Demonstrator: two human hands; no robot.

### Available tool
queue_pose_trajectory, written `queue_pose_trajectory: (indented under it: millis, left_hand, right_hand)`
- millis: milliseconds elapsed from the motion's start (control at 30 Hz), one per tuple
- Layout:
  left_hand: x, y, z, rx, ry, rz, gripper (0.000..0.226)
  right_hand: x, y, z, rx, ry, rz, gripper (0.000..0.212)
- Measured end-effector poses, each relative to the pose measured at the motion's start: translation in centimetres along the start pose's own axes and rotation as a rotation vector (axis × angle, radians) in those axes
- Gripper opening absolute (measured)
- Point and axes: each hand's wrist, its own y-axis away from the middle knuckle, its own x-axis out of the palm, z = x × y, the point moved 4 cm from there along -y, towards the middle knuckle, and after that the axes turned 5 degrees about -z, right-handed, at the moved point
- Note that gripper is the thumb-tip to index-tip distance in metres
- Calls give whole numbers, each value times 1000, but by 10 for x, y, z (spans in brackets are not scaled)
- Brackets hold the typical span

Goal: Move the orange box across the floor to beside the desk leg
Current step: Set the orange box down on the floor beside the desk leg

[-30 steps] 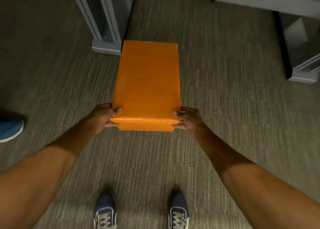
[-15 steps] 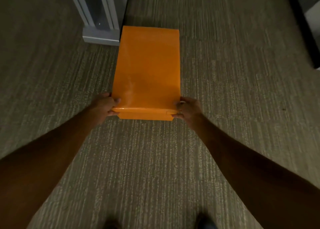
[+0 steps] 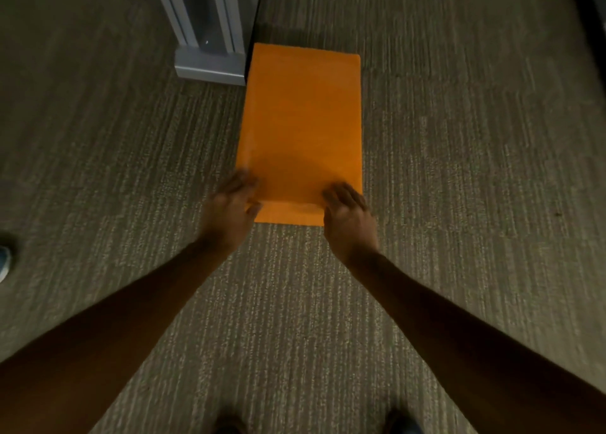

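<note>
The flat orange box (image 3: 301, 122) lies lengthwise on the carpet, its far left corner right next to the foot of the grey metal desk leg (image 3: 210, 24). My left hand (image 3: 229, 210) is on the box's near left corner, fingers blurred over the top edge and thumb against the front face. My right hand (image 3: 349, 220) covers the near right corner, with its fingers on the top surface. Both arms are stretched forward.
Grey striped carpet (image 3: 459, 171) stretches all around. The toe of a blue shoe (image 3: 4, 263) shows at the left edge. A dark piece of furniture (image 3: 590, 14) sits at the top right corner. My own shoe tips (image 3: 229, 428) are at the bottom edge.
The box has slid forward, so its far end now lies beside the desk leg's foot. My hands have shifted from gripping the sides to lying over the near corners.
</note>
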Motion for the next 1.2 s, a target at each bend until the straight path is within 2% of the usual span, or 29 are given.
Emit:
queue_pose_trajectory:
  millis: [100,300,767,1200]
  left_hand:
    - [14,-7,4,-48,-3,72,43]
    - [15,-37,10,-22,0,67,37]
    - [15,-145,22,-99,117,18,40]
    - [28,-211,43,-84,23,-1,33]
  right_hand:
    - [15,-7,-1,30,2,1,35]
    - [21,-36,-10,-44,45,-17,36]
    - [27,-151,-15,-64,-1,-118,29]
    - [31,-217,-19,-60,79,-94,38]
